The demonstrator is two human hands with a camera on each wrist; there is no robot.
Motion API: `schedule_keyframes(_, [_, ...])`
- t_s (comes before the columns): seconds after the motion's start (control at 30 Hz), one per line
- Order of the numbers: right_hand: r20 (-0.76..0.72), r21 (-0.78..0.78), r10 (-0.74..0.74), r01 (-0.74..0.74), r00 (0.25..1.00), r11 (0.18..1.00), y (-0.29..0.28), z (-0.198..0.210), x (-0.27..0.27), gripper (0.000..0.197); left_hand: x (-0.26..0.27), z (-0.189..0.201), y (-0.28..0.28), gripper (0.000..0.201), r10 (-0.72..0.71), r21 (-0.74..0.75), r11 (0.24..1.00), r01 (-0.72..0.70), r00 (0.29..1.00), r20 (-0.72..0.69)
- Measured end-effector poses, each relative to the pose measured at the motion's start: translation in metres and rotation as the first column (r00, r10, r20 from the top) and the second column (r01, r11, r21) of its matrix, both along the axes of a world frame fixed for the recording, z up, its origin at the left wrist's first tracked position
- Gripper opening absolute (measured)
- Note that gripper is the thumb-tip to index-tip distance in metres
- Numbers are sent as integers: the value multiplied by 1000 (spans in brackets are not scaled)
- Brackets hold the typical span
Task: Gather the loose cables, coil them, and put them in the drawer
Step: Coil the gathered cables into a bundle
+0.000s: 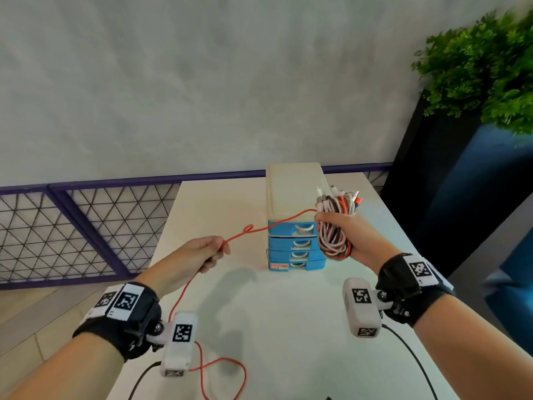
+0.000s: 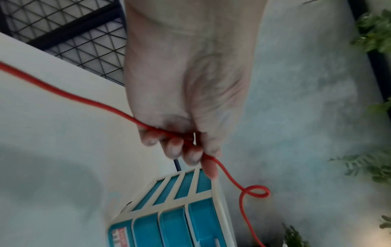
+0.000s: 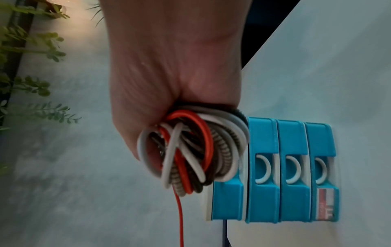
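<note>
Most of the job looks done but the storing part hasn't started. On the bench [image 1: 259, 313] sits the drawer unit [image 1: 297, 243], and all four blue drawers look closed, so one needs opening before anything goes in. The right hand [image 1: 346, 235] is wrapped tight around a fat bundle [image 1: 334, 226] of white, red and braided cables, held up just in front of the unit. Only the red cable [image 1: 248, 229] is unfinished: it runs from the bundle to the left hand [image 1: 202, 252], which pinches it in curled fingers, then trails down onto the bench in a loose loop. I'd guess a few more wraps are left.
</note>
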State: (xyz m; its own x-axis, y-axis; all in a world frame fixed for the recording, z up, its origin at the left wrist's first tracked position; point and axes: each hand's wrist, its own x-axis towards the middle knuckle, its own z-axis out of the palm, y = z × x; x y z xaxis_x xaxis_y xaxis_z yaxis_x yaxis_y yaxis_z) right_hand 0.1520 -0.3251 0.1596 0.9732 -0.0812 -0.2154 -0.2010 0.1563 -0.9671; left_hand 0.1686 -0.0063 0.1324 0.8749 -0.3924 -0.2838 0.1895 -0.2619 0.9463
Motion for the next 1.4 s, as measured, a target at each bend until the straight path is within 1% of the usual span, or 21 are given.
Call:
schedule_keyframes(0.07, [-6, -35, 33, -34, 999, 999, 7, 0, -2, 20, 2, -1, -1, 41, 32, 114, 992, -45, 993, 115])
schedule_keyframes(0.13, [-10, -47, 46, -46, 999, 998, 11, 0, -3, 22, 4, 0, -2, 33, 61, 181, 979, -98, 977, 203])
schedule_keyframes(0.27, [9, -56, -21, 22, 1000, 998, 10, 3, 0, 13, 8, 4, 0, 24, 138, 161, 966, -201, 933, 333])
schedule_keyframes(0.4, [17, 18, -173, 172, 985, 985, -1, 7, 9, 6, 9, 3, 13, 16, 219, 138, 948, -288, 901, 375])
schedule_keyframes(0.47, [6, 62, -229, 228, 973, 972, -6, 10, 12, 7, 8, 1, 18, 12, 193, 191, 938, -290, 893, 407])
schedule_keyframes(0.53, [18, 65, -230, 228, 973, 971, -7, 12, 12, 8, 7, -2, 19, 12, 98, 315, 913, -260, 888, 450])
schedule_keyframes(0.63, [51, 65, -173, 169, 984, 983, -3, 18, 8, 8, 7, -10, 18, 21, -33, 505, 824, -257, 868, 496])
schedule_keyframes(0.7, [62, 56, -90, 87, 994, 995, 2, 21, 4, 12, 8, -15, 14, 26, -93, 569, 783, -251, 857, 507])
schedule_keyframes(0.77, [61, -11, 28, -27, 998, 1000, 8, 22, -1, 16, 7, -14, 3, 23, -134, 544, 808, -225, 830, 541])
schedule_keyframes(0.83, [54, -97, 170, -164, 984, 982, 18, 22, -8, 16, 6, -6, -16, 21, -119, 434, 877, -206, 782, 612])
schedule_keyframes(0.87, [44, -115, 234, -227, 971, 967, 24, 21, -10, 16, 5, 0, -28, 25, -110, 378, 909, -175, 775, 622])
schedule_keyframes(0.93, [21, -123, 354, -349, 935, 929, 35, 22, -15, 14, 0, 15, -52, 33, -131, 325, 942, -80, 805, 579])
schedule_keyframes(0.97, [16, -123, 407, -402, 913, 907, 40, 23, -18, 12, -2, 23, -64, 33, -154, 301, 954, -18, 830, 537])
schedule_keyframes(1.03, [29, -136, 460, -453, 887, 881, 45, 25, -19, 7, -7, 32, -80, 32, -185, 192, 975, 110, 881, 436])
schedule_keyframes(1.1, [42, -175, 431, -418, 901, 891, 42, 27, -18, 7, -9, 35, -84, 36, -172, 79, 984, 157, 950, 260])
schedule_keyframes(1.13, [42, -195, 393, -378, 919, 905, 37, 26, -16, 8, -10, 35, -81, 37, -171, 57, 985, 164, 973, 154])
schedule_keyframes(1.2, [35, -240, 308, -291, 951, 926, 25, 22, -10, 14, -12, 36, -73, 35, -191, 24, 981, 193, 980, -62])
schedule_keyframes(1.27, [17, -305, 242, -226, 970, 925, 17, 14, -4, 26, -13, 36, -67, 28, -163, -48, 986, 157, 965, -203])
schedule_keyframes(1.3, [12, -330, 220, -204, 975, 922, 17, 10, -3, 29, -13, 37, -67, 24, -118, -101, 990, 96, 962, -247])
schedule_keyframes(1.37, [43, -325, 184, -160, 982, 932, 24, 4, -4, 24, -13, 42, -73, 17, -28, -222, 974, -43, 950, -310])
schedule_keyframes(1.4, [63, -312, 175, -147, 983, 939, 29, 1, -5, 22, -15, 45, -78, 13, -5, -276, 957, -90, 945, -328])
